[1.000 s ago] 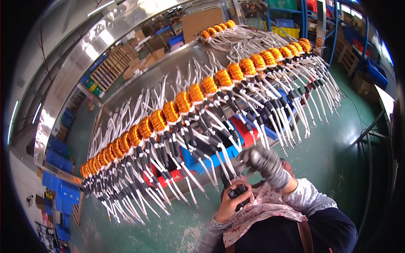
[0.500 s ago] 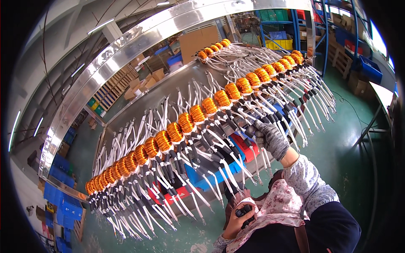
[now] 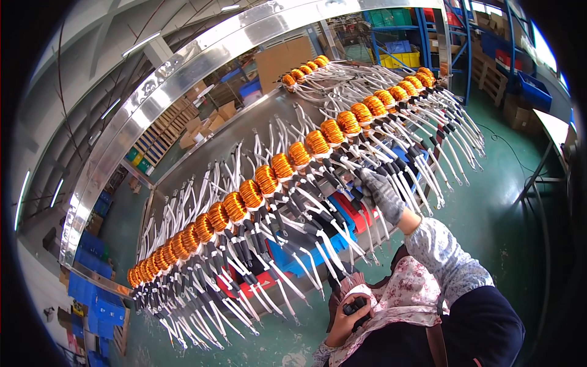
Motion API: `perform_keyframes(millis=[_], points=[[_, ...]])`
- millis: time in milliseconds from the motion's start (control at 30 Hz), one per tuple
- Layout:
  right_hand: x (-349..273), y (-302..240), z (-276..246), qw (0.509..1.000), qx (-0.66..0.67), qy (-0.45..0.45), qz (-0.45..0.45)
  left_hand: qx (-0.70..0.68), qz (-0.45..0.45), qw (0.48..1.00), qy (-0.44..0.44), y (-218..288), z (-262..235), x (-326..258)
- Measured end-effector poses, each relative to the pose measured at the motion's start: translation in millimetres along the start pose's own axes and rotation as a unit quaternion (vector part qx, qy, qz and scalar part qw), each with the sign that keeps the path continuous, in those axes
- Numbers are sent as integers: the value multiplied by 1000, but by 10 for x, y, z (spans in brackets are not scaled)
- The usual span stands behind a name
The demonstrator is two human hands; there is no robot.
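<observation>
Copper-orange wound wire coils (image 3: 267,179) hang in one long row that runs from the lower left to the upper right of the head view; about twenty can be counted before the far-left ones crowd too tightly to separate. A second, shorter row of about six similar coils (image 3: 304,70) sits behind, near the top. Each coil trails white sleeved leads (image 3: 318,269) and black sleeved leads (image 3: 244,248), far too many and too tangled to count. Two hands show. The right hand (image 3: 382,194), in a grey knit glove, reaches up into the leads just below the main row, right of its middle, fingers curled among the white and black sleeves; whether it is clamped on one lead cannot be told. The left hand (image 3: 345,318), bare, sits low near the body and is closed around a small black tool (image 3: 356,306), well apart from the coils. Behind the leads lie blue plastic trays (image 3: 293,257) and red plastic trays (image 3: 351,211), at least one of each. One curved shiny metal rail (image 3: 153,98) arches overhead, above a green floor (image 3: 495,202).
</observation>
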State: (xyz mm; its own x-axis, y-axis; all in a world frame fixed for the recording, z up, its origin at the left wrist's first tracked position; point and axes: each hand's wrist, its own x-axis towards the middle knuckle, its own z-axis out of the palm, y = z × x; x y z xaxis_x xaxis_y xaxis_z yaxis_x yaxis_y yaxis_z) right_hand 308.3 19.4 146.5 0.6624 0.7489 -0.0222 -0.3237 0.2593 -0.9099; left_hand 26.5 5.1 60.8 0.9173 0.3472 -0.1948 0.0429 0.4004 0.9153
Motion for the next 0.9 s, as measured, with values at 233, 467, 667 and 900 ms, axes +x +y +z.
perform_keyframes(millis=[233,467,667,900], points=[[191,-133,-84,841,421,-211,267,-38,-52,998,-10,-122,-20,-4],[-98,-183,233,915,-355,58,-182,8,-16,999,-47,-226,-31,58],[-264,-440,472,656,-705,74,-258,-26,-13,999,-44,-307,-136,-4],[9,-442,403,603,-765,3,-226,3,-30,999,-24,-256,-98,-39]])
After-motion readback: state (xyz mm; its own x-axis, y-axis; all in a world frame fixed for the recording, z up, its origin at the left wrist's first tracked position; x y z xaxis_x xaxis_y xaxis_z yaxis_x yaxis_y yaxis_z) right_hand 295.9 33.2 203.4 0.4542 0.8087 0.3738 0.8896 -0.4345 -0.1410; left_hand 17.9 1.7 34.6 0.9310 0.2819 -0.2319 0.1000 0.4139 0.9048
